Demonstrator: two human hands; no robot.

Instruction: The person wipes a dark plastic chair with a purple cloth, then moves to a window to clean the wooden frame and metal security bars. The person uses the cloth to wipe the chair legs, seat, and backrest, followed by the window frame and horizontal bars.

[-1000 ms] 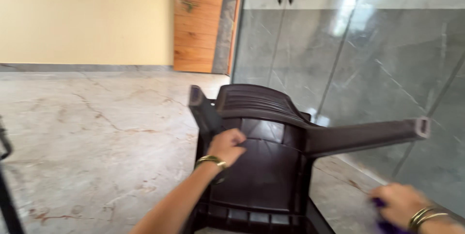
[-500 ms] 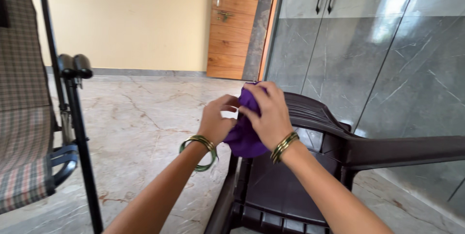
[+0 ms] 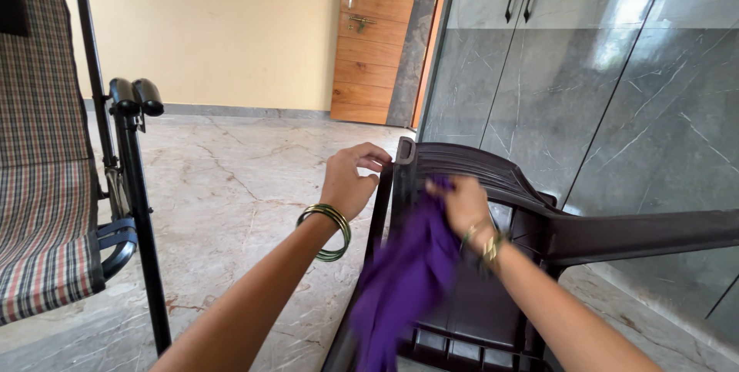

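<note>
A dark brown plastic chair (image 3: pixel 493 310) lies tipped on its side on the marble floor in front of me. My left hand (image 3: pixel 350 180) grips the end of one chair leg (image 3: pixel 402 153) that points up. My right hand (image 3: pixel 462 206) holds a purple cloth (image 3: pixel 404 287) against the chair's underside; the cloth hangs down, blurred by motion. Both wrists wear bangles.
A wheelchair (image 3: pixel 69 203) with a checked fabric seat stands at the left, close to my left arm. Grey glossy wardrobe doors (image 3: pixel 585 87) rise at the right. A wooden door (image 3: pixel 373 33) and a yellow wall lie far ahead. Another chair leg (image 3: pixel 647 233) juts right.
Both hands held the bunched cloth together before. Now my left hand has moved to the chair leg, and my right hand has swept the cloth down over the chair.
</note>
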